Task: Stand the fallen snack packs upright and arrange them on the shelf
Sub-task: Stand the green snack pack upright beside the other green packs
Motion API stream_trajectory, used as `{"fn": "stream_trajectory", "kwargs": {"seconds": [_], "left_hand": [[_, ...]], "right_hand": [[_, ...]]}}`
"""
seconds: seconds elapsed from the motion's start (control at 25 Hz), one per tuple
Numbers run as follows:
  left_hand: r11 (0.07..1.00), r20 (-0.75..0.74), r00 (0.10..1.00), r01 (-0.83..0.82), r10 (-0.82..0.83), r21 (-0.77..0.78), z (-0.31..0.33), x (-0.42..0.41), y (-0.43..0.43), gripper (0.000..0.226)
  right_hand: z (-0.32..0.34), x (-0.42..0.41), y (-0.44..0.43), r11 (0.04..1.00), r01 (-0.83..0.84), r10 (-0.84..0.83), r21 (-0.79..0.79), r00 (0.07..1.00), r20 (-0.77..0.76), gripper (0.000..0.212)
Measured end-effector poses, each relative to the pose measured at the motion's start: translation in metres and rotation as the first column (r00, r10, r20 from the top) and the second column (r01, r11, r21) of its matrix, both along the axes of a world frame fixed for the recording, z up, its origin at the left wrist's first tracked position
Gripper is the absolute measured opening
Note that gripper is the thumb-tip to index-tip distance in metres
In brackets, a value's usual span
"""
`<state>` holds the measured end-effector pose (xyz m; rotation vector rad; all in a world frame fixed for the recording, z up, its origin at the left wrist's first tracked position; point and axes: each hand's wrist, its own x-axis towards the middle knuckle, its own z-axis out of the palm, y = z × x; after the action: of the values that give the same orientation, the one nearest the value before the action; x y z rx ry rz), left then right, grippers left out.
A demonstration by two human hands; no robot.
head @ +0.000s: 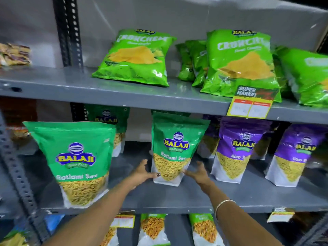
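A green Ratlami Sev pack (174, 144) stands upright in the middle of the grey middle shelf (177, 196). My left hand (142, 173) touches its lower left edge, thumb on the front. My right hand (198, 172) is at its lower right corner, fingers spread and touching the side. A larger-looking green Ratlami Sev pack (76, 160) stands upright at the shelf's front left. Another green pack (110, 125) stands behind it. Purple Aloo Sev packs (234, 150) (292, 155) stand upright to the right.
On the upper shelf (106, 96) green Crunchem bags (136, 55) (243, 61) lean back against the wall, with more bags at the right. A yellow price tag (248, 107) hangs from its edge. More packs (152, 229) stand on the shelf below. A perforated upright (16, 174) is at left.
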<state>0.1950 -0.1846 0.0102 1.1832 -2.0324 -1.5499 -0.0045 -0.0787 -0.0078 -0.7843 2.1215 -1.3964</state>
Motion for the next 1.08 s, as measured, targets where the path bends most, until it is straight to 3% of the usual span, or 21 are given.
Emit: {"fn": "stream_trajectory", "kwargs": {"seconds": [0.08,0.2,0.24,0.6,1.08], "left_hand": [[0.997,-0.02,0.996,-0.083,0.083,-0.005,-0.005,-0.025,-0.003,0.088],[0.976,-0.034,0.976,-0.218,0.217,-0.02,-0.029,-0.041,-0.013,0.097],[0.969,-0.022,0.969,-0.245,0.245,-0.025,-0.039,-0.042,-0.016,0.096],[0.958,0.13,0.96,-0.223,0.248,-0.179,-0.003,-0.01,0.053,0.055],[0.963,0.159,0.965,-0.173,0.208,-0.209,0.0,0.001,0.068,0.05]], "right_hand": [[-0.005,-0.021,-0.011,0.988,-0.153,0.152,0.003,0.984,0.089,0.107],[-0.004,-0.025,-0.017,0.925,-0.377,0.38,-0.047,0.91,0.169,0.061],[-0.006,-0.025,-0.015,0.914,-0.397,0.405,-0.078,0.898,0.171,0.059],[-0.006,0.002,0.037,0.925,-0.36,0.374,-0.122,0.918,0.131,0.068],[0.004,0.02,0.059,0.936,-0.347,0.352,-0.065,0.931,0.099,0.066]]}}
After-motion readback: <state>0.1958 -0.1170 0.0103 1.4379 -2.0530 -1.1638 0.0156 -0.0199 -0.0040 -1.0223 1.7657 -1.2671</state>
